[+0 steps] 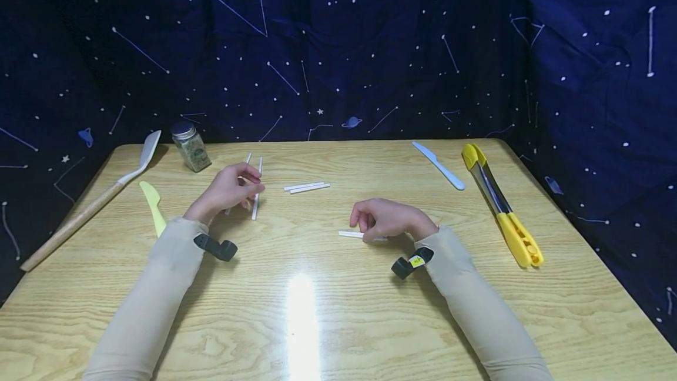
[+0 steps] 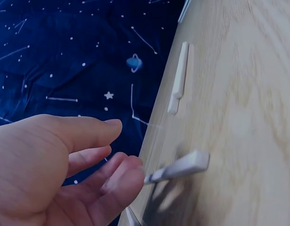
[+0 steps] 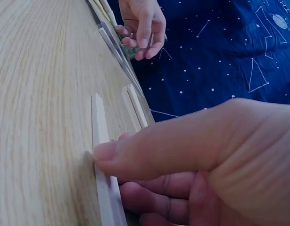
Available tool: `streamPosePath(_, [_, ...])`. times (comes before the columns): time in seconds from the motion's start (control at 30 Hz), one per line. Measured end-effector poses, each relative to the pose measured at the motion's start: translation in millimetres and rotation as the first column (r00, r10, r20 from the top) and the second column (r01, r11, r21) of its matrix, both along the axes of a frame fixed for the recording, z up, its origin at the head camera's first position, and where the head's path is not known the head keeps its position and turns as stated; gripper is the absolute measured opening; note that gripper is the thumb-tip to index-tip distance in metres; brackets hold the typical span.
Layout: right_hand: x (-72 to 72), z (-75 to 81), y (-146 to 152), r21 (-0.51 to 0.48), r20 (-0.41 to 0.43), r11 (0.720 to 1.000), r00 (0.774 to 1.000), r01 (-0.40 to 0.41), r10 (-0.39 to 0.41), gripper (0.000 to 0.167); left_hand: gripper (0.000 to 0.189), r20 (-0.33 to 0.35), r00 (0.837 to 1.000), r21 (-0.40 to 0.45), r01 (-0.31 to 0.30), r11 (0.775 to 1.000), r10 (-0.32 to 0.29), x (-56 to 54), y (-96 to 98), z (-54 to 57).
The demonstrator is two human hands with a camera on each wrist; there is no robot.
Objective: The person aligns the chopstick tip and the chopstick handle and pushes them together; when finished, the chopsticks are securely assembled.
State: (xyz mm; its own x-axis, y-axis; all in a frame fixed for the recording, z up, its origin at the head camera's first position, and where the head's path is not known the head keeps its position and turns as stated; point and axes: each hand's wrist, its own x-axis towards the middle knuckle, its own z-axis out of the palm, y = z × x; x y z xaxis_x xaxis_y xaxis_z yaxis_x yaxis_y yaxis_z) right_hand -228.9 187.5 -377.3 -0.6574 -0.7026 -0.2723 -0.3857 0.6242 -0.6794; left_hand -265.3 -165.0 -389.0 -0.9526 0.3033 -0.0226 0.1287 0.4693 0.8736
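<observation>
Head view: two hands work among thin white sticks scattered on a wooden table (image 1: pixel 338 322). The step in hand appears to be the picking up of sticks, one per hand.

Right hand (image 1: pixel 388 220): it rests knuckles up near the table's middle, fingers curled down over the near stick (image 1: pixel 349 233), which lies flat with its left end showing past the fingers. The right wrist view shows the thumb (image 3: pixel 149 153) pressed against that stick's (image 3: pixel 101 155) edge and the other fingers tucked beneath. I judge it a pinch just forming, with the stick not yet off the wood.

Left hand (image 1: pixel 228 190): it sits farther back and to the left, fingers bent over two sticks. The left stick (image 1: pixel 248 159) is partly hidden under them and the right stick (image 1: pixel 257 193) shows alongside. In the left wrist view the fingertips (image 2: pixel 126 181) touch the end of one stick (image 2: pixel 180 168), which seems tilted up at that end; the fingers are loosely curled. Which of the two it is I cannot tell.

A stick pair (image 1: pixel 307 187) lies untouched between the hands, side by side.

Next move, by my judgement: each hand needs a firm thumb-and-finger pinch before lifting, since these flat sticks slide easily on smooth wood

Also present: jar (image 1: pixel 190 146), spatula (image 1: pixel 87 204), yellow spreader (image 1: pixel 153 204), blue knife (image 1: pixel 438 164), yellow tongs (image 1: pixel 499 204)
</observation>
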Motion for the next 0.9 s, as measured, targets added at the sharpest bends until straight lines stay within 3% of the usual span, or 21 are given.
streamPosePath(0.3, [1.7, 0.7, -2, -0.007, -0.009, 1.0, 1.0, 0.011, -0.011, 0.027, 0.029, -0.103, 0.993, -0.021, 0.047, 0.999, -0.049, 7.0, 14.2, 8.1])
streamPosePath(0.53, [2.1, 0.2, -2, -0.018, -0.05, 1.0, 0.999, 0.004, -0.005, 0.027, 0.023, -0.215, 0.973, -0.084, 0.063, 0.994, -0.08, 10.7, 26.3, 5.5])
streamPosePath(0.9, [3.0, -0.6, -3, -0.024, -0.033, 1.0, 0.999, -0.004, 0.003, 0.03, 0.024, -0.264, 0.956, -0.108, 0.103, 0.989, -0.128, 15.3, 43.2, -8.4])
